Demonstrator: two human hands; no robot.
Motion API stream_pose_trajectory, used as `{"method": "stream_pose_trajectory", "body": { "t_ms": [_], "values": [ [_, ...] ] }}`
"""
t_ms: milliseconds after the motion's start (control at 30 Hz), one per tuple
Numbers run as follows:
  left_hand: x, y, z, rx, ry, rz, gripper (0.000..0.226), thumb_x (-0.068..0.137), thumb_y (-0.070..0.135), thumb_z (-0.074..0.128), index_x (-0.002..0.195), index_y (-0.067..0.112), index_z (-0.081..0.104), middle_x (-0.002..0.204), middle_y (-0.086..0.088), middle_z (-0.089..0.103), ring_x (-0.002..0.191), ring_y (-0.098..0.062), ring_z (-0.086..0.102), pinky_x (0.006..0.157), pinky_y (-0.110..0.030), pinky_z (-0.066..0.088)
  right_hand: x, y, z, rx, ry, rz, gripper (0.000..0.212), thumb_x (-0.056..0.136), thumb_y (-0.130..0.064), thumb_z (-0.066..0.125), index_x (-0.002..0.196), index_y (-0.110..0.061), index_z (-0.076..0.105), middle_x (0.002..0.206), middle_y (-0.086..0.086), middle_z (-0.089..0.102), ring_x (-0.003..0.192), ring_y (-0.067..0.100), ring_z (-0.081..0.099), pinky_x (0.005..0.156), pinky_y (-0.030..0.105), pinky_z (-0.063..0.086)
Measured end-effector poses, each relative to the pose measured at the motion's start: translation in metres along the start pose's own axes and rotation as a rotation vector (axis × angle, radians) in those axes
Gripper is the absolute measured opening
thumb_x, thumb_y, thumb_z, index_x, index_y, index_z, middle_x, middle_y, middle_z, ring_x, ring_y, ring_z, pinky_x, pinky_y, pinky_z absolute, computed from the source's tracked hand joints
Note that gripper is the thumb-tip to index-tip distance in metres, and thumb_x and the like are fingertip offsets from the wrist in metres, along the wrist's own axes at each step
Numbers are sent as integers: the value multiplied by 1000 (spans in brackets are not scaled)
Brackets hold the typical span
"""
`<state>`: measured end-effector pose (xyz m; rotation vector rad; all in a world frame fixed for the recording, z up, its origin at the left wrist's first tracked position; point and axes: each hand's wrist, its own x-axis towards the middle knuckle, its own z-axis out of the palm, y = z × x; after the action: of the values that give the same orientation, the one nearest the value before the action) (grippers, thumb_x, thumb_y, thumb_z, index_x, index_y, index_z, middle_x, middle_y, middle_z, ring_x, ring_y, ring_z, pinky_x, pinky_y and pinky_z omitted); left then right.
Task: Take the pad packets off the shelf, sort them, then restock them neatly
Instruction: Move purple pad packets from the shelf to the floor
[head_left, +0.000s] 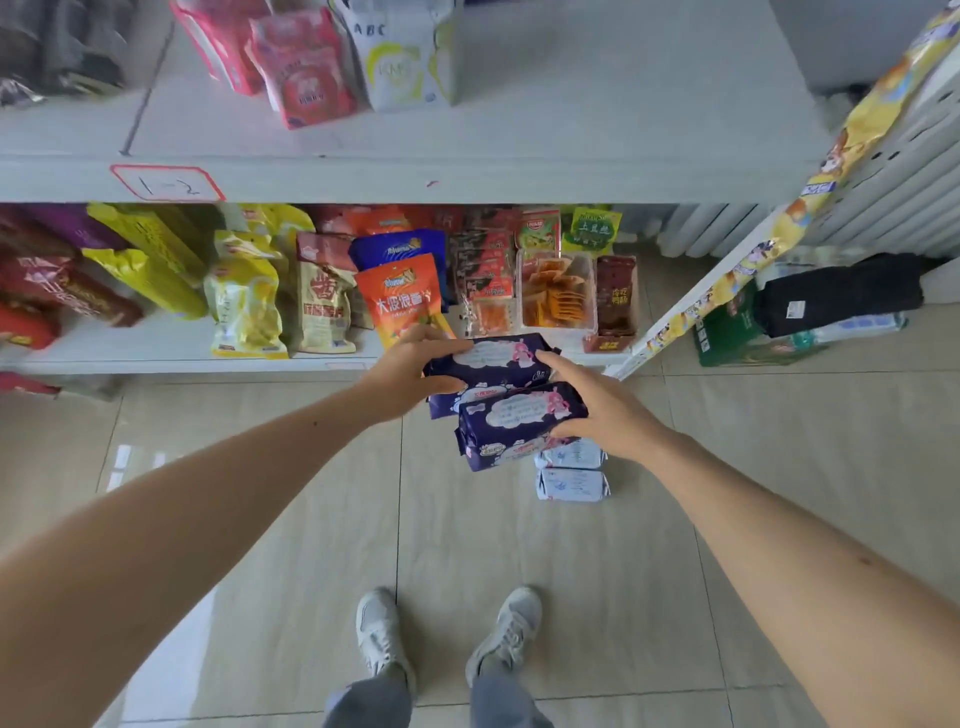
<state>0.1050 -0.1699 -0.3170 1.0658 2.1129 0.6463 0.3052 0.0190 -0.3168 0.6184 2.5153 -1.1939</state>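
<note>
Person seen from above. Both forearms bare to the frame edge; no sleeves, watch or rings showing. Left hand (410, 371) and right hand (605, 410) ungloved. Small dark mark on the right forearm. Trousers (498, 701) grey-blue, denim-like, visible from the shin down. Shoes: left sneaker (379, 631) and right sneaker (511, 631), pale grey-white, laced, low-cut, mesh-look panels.
</note>
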Motion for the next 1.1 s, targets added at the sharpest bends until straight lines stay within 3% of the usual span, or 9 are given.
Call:
{"method": "stream_pose_trajectory", "body": {
  "t_ms": [100, 167, 333, 467, 567, 733, 867, 1000, 1100],
  "values": [
    [26, -43, 48, -54, -13, -43, 53, 84, 20, 69, 134, 23, 52, 118, -2, 38, 107, -16, 42, 91, -18, 33, 29, 47, 40, 15, -2, 23, 92, 80, -10, 76, 149, -38, 22, 143, -4, 44, 129, 9, 40, 93, 19, 32],
    [47, -78, 81, -69, -17, -55, 53, 85, 20, 69, 134, 24, 52, 119, -2, 37, 108, -15, 41, 94, -17, 34, 54, 82, 71, 36, -2, 36, 91, 80, -10, 76, 148, -37, 23, 140, -2, 46, 127, 13, 42, 93, 21, 34],
    [94, -181, 173, -76, -28, -78, 52, 85, 19, 69, 134, 22, 53, 115, 0, 36, 103, -12, 40, 79, 9, 21, 123, 171, 164, 31, -28, 43, 91, 77, -10, 78, 149, -32, 25, 141, 4, 47, 129, 19, 44, 105, 32, 36],
    [131, -261, 242, -72, -4, -68, 51, 84, 18, 69, 133, 21, 53, 115, 1, 36, 99, -11, 44, 86, -5, 31, 178, 240, 232, 0, -31, 27, 92, 78, -11, 78, 149, -31, 23, 141, 4, 46, 126, 21, 47, 104, 40, 40],
    [167, -306, 283, -49, 27, -38, 51, 84, 17, 69, 133, 19, 54, 116, 0, 38, 95, -12, 45, 89, -13, 32, 220, 288, 269, -28, 16, 6, 93, 76, -11, 79, 148, -31, 24, 142, 1, 46, 125, 19, 48, 103, 37, 41],
    [242, -359, 326, -8, 53, 35, 50, 85, 19, 68, 133, 22, 54, 116, 2, 38, 99, -11, 44, 91, -13, 32, 285, 356, 304, -20, 138, -30, 92, 72, -7, 81, 145, -27, 29, 133, 2, 52, 119, 19, 51, 99, 37, 44],
    [294, -386, 345, -42, 95, 78, 48, 84, 15, 70, 130, 23, 57, 118, 2, 39, 102, -10, 44, 84, 5, 26, 321, 390, 309, -90, 212, -89, 88, 73, -5, 79, 145, -17, 30, 133, 6, 51, 118, 19, 50, 93, 28, 41],
    [331, -398, 361, -70, 93, 130, 47, 83, 16, 70, 129, 23, 58, 118, 2, 39, 103, -10, 44, 94, -15, 36, 347, 412, 311, -205, 246, -72, 87, 73, -6, 80, 143, -13, 29, 132, 12, 51, 118, 27, 50, 97, 39, 43],
    [342, -405, 372, -15, 61, 155, 41, 90, 24, 62, 131, 24, 56, 121, 1, 39, 110, -11, 43, 98, -19, 36, 357, 422, 314, -375, 193, -40, 85, 71, -13, 82, 137, -12, 30, 129, 14, 50, 114, 29, 53, 93, 44, 46]
  ]
}}
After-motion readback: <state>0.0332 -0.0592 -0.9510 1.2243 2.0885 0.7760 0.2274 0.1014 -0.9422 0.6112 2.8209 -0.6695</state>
